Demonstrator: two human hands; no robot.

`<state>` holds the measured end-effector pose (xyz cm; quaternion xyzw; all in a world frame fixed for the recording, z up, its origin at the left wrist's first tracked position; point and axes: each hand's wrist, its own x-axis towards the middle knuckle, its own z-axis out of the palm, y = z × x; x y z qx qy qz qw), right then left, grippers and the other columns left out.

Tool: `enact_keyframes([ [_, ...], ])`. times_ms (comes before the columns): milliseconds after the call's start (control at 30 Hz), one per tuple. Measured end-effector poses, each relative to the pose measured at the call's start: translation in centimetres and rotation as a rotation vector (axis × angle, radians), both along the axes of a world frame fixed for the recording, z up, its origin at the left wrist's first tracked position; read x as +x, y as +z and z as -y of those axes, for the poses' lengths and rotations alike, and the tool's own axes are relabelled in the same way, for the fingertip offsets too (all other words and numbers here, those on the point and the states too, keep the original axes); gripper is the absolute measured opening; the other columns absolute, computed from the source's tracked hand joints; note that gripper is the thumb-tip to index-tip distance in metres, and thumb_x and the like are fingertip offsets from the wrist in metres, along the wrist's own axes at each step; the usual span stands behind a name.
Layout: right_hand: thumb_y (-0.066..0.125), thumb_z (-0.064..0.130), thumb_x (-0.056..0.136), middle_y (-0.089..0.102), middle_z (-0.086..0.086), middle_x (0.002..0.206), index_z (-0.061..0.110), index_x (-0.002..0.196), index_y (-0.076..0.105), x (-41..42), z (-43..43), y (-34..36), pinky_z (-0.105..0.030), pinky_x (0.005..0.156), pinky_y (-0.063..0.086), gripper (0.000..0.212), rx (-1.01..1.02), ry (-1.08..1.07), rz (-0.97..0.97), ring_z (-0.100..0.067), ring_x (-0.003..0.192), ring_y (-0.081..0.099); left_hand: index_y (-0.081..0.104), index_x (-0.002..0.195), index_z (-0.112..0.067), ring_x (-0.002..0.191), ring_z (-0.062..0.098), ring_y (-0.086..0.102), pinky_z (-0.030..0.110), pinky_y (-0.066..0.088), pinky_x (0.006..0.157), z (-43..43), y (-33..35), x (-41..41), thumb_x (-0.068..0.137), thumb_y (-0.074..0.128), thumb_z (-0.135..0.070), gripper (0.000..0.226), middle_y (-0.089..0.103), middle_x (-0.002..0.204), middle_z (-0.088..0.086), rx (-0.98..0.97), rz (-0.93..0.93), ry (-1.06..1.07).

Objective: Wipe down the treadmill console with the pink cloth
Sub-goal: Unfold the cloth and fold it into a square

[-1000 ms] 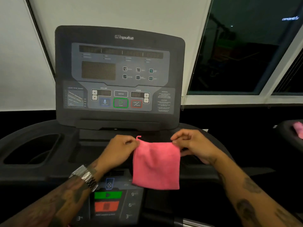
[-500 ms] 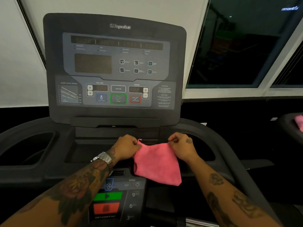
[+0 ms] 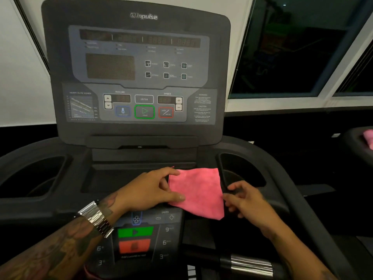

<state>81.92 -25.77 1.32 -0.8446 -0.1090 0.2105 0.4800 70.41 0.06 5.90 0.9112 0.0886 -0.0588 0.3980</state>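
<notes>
The pink cloth (image 3: 196, 191) lies spread flat on the dark ledge below the upright treadmill console (image 3: 139, 73), partly over the lower control panel (image 3: 137, 235). My left hand (image 3: 149, 190) rests at the cloth's left edge, with the forefinger at the top left corner and the thumb lying on the lower left edge. My right hand (image 3: 244, 199) sits just right of the cloth with loosely bent fingers, and its fingertips touch the cloth's right edge. The console screen is dark, and its green start and red stop buttons are visible.
Deep cup holders lie at the left (image 3: 38, 176) and right (image 3: 240, 170) of the ledge. A chrome-banded handlebar (image 3: 252, 263) crosses at the bottom. A second pink cloth (image 3: 368, 138) lies on the neighbouring machine at the far right. Dark windows stand behind.
The cloth hung from both hands by its top corners. Now it lies flat on the ledge. My right hand has let go of its corner and dropped to the cloth's right edge.
</notes>
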Motion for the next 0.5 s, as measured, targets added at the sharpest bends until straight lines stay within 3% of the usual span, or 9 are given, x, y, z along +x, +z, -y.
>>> enact_keyframes([
  [100,0.079,0.031,0.079,0.074,-0.008,0.085,0.029,0.106,0.056,-1.4,0.2,-0.7,-0.024,0.057,0.05,0.036,0.01,0.005,-0.062,-0.014,0.071,0.068,0.059,0.119,-0.037,0.07,0.003,0.063,0.025,0.05,0.08,0.4,-0.5,0.0,0.066,0.084,-0.044,0.06,0.072,0.079,-0.005,0.021,0.029,-0.013],
  [200,0.079,0.021,0.079,0.073,-0.012,0.091,0.026,0.11,0.054,-2.3,-0.2,-1.1,-0.021,0.061,0.048,0.04,0.089,-0.015,-0.127,-0.013,0.075,0.066,0.065,0.111,-0.032,0.063,0.0,0.058,0.024,0.049,0.074,0.4,-1.0,0.2,0.065,0.087,-0.031,0.051,0.071,0.076,-0.001,-0.002,0.036,-0.007],
  [333,0.078,0.014,0.077,0.072,-0.012,0.093,0.025,0.115,0.052,-2.5,-0.1,-2.0,-0.029,0.069,0.048,0.048,0.097,-0.016,-0.191,-0.015,0.081,0.066,0.072,0.099,-0.028,0.061,0.006,0.055,0.028,0.047,0.069,0.1,-1.6,0.3,0.064,0.086,-0.018,0.039,0.068,0.072,0.006,-0.077,0.039,-0.03],
  [433,0.075,0.004,0.079,0.067,-0.01,0.085,0.019,0.117,0.05,-2.5,0.0,-1.7,-0.025,0.068,0.046,0.048,0.168,-0.044,-0.215,-0.013,0.076,0.062,0.076,0.09,-0.03,0.06,0.004,0.05,0.025,0.041,0.065,0.3,-1.8,0.2,0.061,0.085,-0.024,0.031,0.06,0.063,-0.004,-0.124,0.08,-0.034],
  [500,0.073,0.0,0.08,0.066,-0.007,0.08,0.017,0.116,0.05,-2.0,0.0,-0.9,-0.026,0.068,0.047,0.046,0.249,-0.087,-0.171,-0.014,0.073,0.06,0.079,0.086,-0.029,0.059,0.001,0.048,0.023,0.039,0.062,0.4,-1.3,0.2,0.066,0.086,-0.018,0.025,0.059,0.062,-0.009,-0.148,0.115,-0.009],
])
